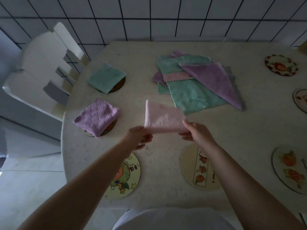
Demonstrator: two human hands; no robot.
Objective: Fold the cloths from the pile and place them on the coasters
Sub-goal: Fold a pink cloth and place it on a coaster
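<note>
A folded pink cloth (162, 117) is held above the middle of the table. My left hand (138, 137) pinches its near left corner and my right hand (196, 134) pinches its near right corner. Behind it lies the pile of cloths (197, 80) in teal, purple and pink. A folded purple cloth (98, 117) sits on a coaster at the left, and a folded teal cloth (106, 78) covers another coaster farther back. Bare coasters lie near me: one with a cartoon figure (127, 177) under my left arm, one (198, 170) under my right wrist.
More bare coasters lie along the right side: one at the far right (280, 64), one at the right edge (300, 100), one near right (290, 170). A white chair (43, 68) stands at the table's left. A tiled wall runs behind the table (166, 151).
</note>
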